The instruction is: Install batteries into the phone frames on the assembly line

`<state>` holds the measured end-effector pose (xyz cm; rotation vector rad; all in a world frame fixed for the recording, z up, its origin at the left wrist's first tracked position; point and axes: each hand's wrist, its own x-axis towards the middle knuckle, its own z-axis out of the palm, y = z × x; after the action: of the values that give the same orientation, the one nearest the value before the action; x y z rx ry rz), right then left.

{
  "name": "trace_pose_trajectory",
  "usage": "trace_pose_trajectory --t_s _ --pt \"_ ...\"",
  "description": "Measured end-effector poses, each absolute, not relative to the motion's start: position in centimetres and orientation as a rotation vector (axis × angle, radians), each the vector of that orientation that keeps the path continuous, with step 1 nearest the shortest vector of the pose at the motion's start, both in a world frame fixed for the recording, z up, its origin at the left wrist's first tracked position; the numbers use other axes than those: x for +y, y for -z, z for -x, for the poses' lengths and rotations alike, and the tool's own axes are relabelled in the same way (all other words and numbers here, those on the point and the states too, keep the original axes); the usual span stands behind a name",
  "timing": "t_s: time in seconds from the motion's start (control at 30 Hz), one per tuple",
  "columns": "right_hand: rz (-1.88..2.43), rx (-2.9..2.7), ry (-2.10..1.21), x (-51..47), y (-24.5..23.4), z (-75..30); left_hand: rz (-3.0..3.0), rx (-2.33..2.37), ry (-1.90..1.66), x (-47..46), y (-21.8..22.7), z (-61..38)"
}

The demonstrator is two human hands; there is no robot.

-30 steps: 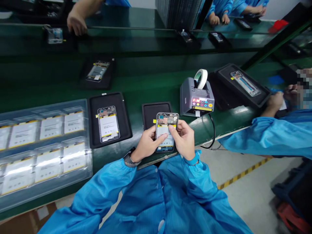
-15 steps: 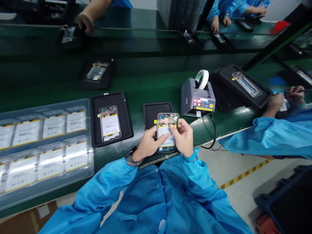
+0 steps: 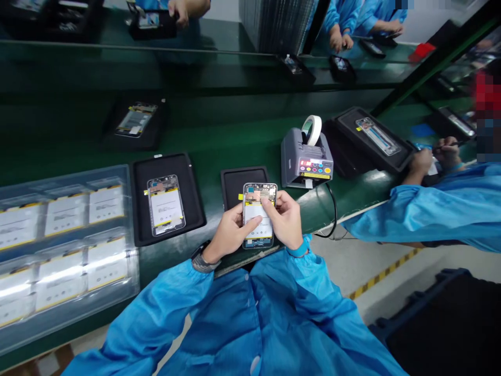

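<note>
Both my hands hold an open phone frame (image 3: 259, 215) with a white-labelled battery in it and a circuit board showing at its top end. My left hand (image 3: 230, 233) grips its lower left side, with the thumb lying on the battery. My right hand (image 3: 282, 219) grips the right side. Just behind them lies a bare black rubber tray (image 3: 243, 183). To the left, a second phone frame (image 3: 166, 205) rests in another black tray (image 3: 168, 230). A clear plastic tray of batteries (image 3: 66, 250) sits further left.
A grey tape dispenser (image 3: 307, 156) stands beyond my right hand, and a black tray with a phone frame (image 3: 378, 136) lies past it. A co-worker's blue sleeve (image 3: 434, 209) and hands holding a pen (image 3: 446, 153) reach in at the right. The green bench (image 3: 195, 136) runs across.
The whole view has shifted slightly left. My hands keep the same hold on the phone frame, and the co-worker's right hand has moved in with the pen.
</note>
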<state>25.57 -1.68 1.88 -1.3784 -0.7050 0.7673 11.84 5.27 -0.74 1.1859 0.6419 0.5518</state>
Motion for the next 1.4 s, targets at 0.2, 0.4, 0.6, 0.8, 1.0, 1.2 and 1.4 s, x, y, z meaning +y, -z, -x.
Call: trace_pose_trajectory --t_s 0.2,0.4,0.6,0.8,1.0,1.2,1.4 --pt "1.435 -0.673 -0.764 -1.5 -0.9 -26.2 -1.105 0.679 -0.521 5.8 1.0 -12.1" --pt "1.630 -0.353 -0.403 -5.0 -1.3 -34.7 -0.998 0.763 -0.602 6.8 1.2 -12.1" --pt "1.675 -0.377 -0.564 -4.8 -2.0 -38.9 -0.956 0.793 -0.668 7.1 1.3 -12.1" --pt "1.674 -0.380 -0.640 -4.2 -2.4 -38.6 -0.957 0.799 -0.670 7.2 1.2 -12.0" --pt "1.689 -0.370 -0.620 -4.1 -2.5 -38.7 -0.971 0.792 -0.669 7.2 1.4 -12.0" --pt "1.700 -0.384 -0.606 -3.8 -2.3 -38.4 -0.984 0.786 -0.675 7.2 1.6 -12.0" --pt "1.683 -0.395 -0.580 -3.6 -2.1 -38.3 -0.999 0.751 -0.679 7.6 1.6 -11.9"
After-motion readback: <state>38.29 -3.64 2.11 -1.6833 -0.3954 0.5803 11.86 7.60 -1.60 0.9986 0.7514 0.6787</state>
